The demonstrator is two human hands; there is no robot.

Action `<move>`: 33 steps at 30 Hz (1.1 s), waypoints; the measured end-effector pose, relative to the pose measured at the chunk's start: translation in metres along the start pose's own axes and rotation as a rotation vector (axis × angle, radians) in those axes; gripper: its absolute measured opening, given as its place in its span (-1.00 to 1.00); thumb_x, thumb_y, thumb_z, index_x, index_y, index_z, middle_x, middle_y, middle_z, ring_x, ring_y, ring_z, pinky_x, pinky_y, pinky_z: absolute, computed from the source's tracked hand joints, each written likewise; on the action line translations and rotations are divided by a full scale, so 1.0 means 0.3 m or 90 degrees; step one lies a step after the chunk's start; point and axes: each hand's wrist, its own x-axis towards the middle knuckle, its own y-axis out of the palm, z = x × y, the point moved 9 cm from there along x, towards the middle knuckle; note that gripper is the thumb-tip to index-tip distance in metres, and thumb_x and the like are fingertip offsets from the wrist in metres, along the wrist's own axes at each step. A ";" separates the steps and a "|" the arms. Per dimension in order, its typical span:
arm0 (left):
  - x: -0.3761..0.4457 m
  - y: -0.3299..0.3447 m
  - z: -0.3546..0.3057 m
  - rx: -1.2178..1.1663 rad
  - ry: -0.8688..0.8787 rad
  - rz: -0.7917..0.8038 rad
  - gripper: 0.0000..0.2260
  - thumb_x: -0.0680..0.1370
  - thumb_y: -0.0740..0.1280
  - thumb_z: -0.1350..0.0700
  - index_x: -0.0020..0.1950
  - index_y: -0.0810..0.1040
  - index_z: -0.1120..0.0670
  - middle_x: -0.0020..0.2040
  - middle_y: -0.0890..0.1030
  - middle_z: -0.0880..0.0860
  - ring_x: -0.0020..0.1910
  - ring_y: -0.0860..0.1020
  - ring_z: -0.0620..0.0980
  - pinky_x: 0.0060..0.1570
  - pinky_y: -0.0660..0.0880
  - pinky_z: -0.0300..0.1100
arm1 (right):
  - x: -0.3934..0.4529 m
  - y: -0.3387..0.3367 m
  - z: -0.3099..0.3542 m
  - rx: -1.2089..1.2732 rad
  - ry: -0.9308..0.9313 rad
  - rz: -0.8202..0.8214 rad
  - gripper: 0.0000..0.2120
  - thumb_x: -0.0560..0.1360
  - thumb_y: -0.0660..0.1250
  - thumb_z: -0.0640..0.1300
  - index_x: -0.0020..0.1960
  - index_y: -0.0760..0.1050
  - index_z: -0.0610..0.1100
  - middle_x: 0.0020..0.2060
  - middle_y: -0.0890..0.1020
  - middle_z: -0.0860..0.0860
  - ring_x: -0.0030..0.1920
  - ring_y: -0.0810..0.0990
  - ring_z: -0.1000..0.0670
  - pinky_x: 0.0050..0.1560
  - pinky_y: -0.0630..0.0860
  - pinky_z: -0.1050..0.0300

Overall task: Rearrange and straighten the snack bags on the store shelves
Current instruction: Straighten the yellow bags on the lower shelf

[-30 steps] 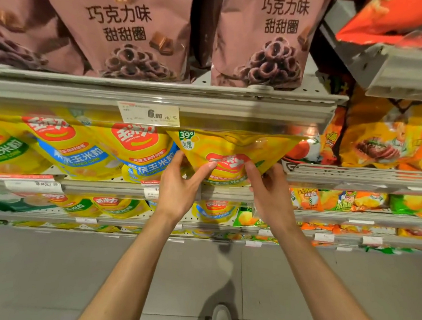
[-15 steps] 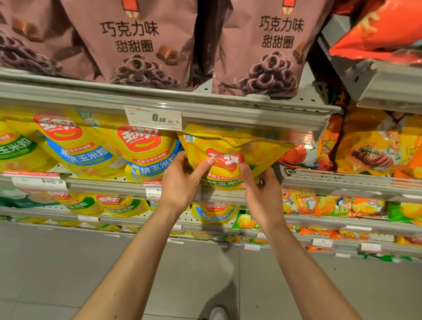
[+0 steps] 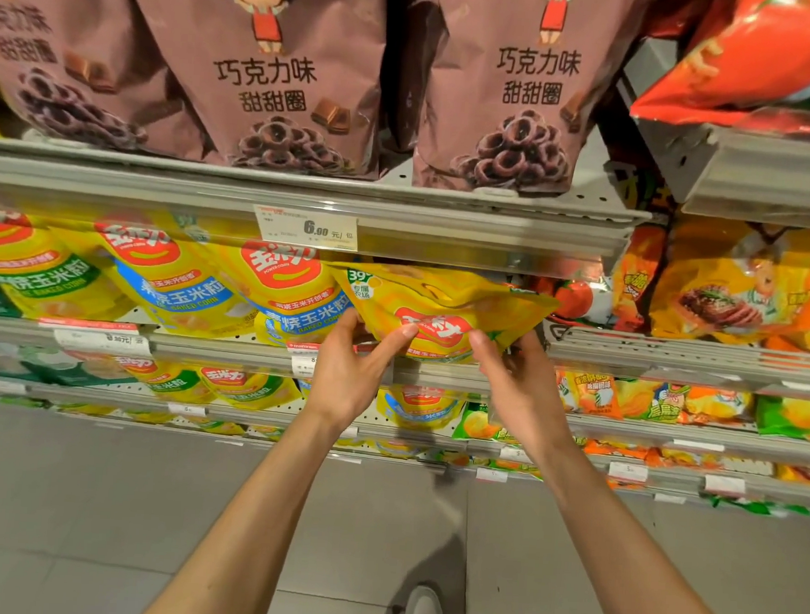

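Left hand [image 3: 351, 374] and right hand [image 3: 517, 385] raised palms inward, thumbs pinching the lower corners of a yellow corn snack bag [image 3: 441, 309], bag tipped forward, long axis left to right, above the hands under the shelf edge [image 3: 445, 235], matching bags [image 3: 280, 294] leftward.

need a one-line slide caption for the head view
Both hands, left and right, grip a tilted yellow corn snack bag at the shelf below the brown chocolate-ring bags.
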 end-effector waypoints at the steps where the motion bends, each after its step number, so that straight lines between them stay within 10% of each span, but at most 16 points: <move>1: -0.004 0.001 -0.003 -0.001 0.000 0.002 -0.72 0.51 0.52 -0.08 0.13 0.62 0.03 -0.06 0.72 -0.25 -0.04 0.66 -0.30 -0.11 0.53 -0.44 | 0.000 -0.007 -0.006 0.004 0.000 0.006 -0.67 0.57 0.39 0.10 0.27 0.53 0.00 -0.13 0.70 0.25 -0.14 0.66 0.21 -0.09 0.51 0.37; 5: -0.016 0.013 -0.024 0.014 -0.009 0.016 -0.67 0.49 0.53 -0.11 0.14 0.63 0.04 -0.02 0.73 -0.20 0.01 0.67 -0.26 -0.07 0.55 -0.41 | -0.001 -0.032 -0.018 -0.013 0.016 0.016 -0.72 0.59 0.39 0.08 0.20 0.51 -0.05 -0.40 0.59 0.37 -0.35 0.58 0.32 -0.31 0.41 0.50; 18: -0.072 -0.038 -0.100 0.065 -0.018 0.024 -0.68 0.48 0.53 -0.14 0.14 0.64 -0.02 0.03 0.73 -0.18 0.10 0.65 -0.21 0.04 0.53 -0.39 | -0.051 -0.057 0.090 -0.034 -0.011 0.042 -0.66 0.54 0.40 0.18 0.26 0.54 0.10 0.03 0.70 0.28 0.02 0.64 0.31 -0.10 0.43 0.54; 24: -0.086 -0.123 -0.134 0.029 0.002 0.051 -0.71 0.47 0.57 -0.07 0.10 0.62 0.00 -0.02 0.73 -0.19 0.03 0.67 -0.25 -0.06 0.51 -0.47 | -0.108 -0.006 0.171 -0.009 -0.029 0.029 -0.71 0.54 0.44 0.15 0.23 0.57 0.12 0.02 0.71 0.20 0.09 0.68 0.14 0.18 0.55 0.10; 33: -0.148 -0.476 -0.160 0.024 0.022 0.101 -0.42 0.37 0.54 -0.30 0.12 0.57 0.13 0.00 0.70 0.03 0.03 0.61 -0.14 0.01 0.52 -0.34 | -0.291 0.272 0.299 -0.014 -0.025 -0.022 -0.69 0.52 0.45 0.19 0.19 0.63 0.10 0.07 0.74 0.17 0.03 0.74 0.05 0.15 0.65 0.00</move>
